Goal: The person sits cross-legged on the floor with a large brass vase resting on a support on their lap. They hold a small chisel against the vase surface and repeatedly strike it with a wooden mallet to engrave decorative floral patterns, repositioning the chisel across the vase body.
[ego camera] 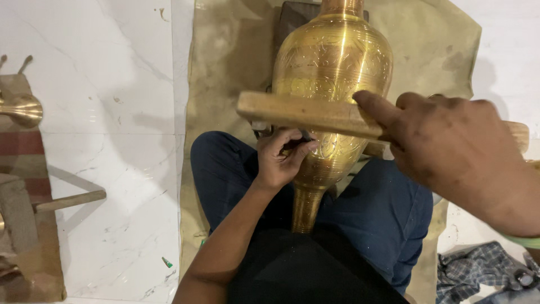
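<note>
Vase on lap, wooden stick across it, cloth beneath.

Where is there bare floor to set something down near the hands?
Free: the white marble floor between the tan cloth and the brass piece at the left edge. Crowded: the lap, where the left hand presses a tool to the brass vase and the right hand holds the wooden mallet.

brass vase, left hand chisel, right hand mallet

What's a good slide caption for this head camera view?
Left hand sets a small tool against an engraved brass vase across the lap; right hand holds a wooden block above.
</note>
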### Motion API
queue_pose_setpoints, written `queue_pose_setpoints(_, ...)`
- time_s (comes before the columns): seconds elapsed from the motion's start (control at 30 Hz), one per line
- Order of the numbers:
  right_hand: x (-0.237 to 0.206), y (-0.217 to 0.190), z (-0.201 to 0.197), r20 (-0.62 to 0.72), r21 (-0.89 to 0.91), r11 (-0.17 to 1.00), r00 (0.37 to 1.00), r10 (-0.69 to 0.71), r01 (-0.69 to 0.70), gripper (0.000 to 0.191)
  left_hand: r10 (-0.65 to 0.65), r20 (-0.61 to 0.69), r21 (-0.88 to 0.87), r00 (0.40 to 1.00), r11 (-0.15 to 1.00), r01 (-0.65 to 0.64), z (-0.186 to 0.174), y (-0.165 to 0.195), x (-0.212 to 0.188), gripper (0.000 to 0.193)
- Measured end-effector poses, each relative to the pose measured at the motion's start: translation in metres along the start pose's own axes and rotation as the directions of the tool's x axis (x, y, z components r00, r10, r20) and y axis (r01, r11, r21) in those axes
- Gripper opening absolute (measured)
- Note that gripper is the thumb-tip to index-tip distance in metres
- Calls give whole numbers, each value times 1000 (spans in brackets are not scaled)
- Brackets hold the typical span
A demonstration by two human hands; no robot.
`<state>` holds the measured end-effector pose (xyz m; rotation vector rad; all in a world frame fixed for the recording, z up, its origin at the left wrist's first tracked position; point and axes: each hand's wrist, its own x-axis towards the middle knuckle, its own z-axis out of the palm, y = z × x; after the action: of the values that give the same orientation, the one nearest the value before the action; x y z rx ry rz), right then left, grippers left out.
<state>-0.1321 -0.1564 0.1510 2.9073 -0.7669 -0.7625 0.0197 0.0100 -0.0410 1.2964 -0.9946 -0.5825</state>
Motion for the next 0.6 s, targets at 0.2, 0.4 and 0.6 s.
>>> queue_pose_setpoints(0.2, -2, 1, 5, -151, 133, 988, 987, -58, 78, 72, 66, 17, 81, 998, 994, -67, -2, -1, 2, 27)
queue_pose_setpoints(0.4, 4, 7, 16, -407, 437, 877, 913, -4, 199, 79, 27, 31, -38, 999, 999, -26, -2, 0, 4, 30)
queue_pose_setpoints(0.6, -1, 7, 18, -279, 504, 853, 960, 14, 134, 79, 50, 61, -18, 997, 999, -48, -5, 0, 6, 31)
